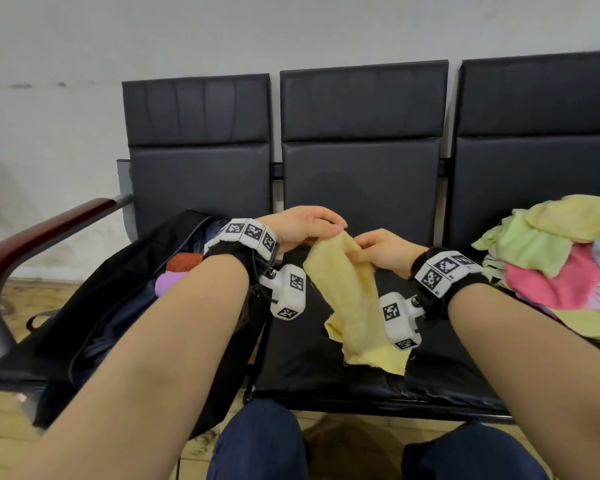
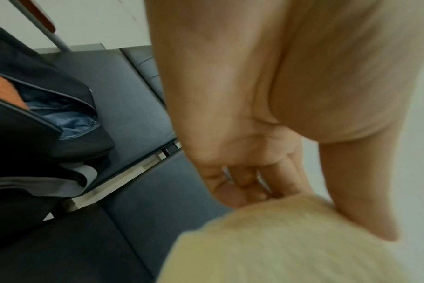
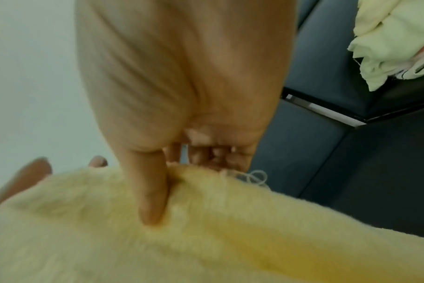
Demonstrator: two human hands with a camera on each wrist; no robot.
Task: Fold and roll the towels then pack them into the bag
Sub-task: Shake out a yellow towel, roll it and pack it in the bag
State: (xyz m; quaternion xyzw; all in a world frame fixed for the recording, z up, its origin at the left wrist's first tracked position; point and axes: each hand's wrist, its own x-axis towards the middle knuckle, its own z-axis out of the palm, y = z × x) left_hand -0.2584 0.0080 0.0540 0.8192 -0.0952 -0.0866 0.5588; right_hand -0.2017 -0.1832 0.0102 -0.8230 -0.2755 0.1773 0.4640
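A black bench [image 1: 361, 168] of three seats stands against a white wall [image 1: 187, 29]. On its left seat lies an open black bag [image 1: 111, 306], with an orange roll [image 1: 184, 262] and a purple roll [image 1: 168, 283] showing in its mouth. On the right seat sits a loose pile [image 1: 561, 251] of green, pink, yellow and blue towels. Over the middle seat hangs a yellow towel [image 1: 354, 299], held up by its top edge, its lower end trailing down to the seat cushion.

The left hand [image 1: 305, 225] pinches the towel's top left corner: thumb on the near side, fingers curled over behind it, as the left wrist view shows. The right hand [image 1: 385, 251] grips the top edge just beside it, thumb pressed flat into the cloth [image 3: 155, 201] and the other fingers folded behind. The two hands are close together, almost touching. A loose thread [image 3: 254, 177] curls off the towel's edge by the right fingers.
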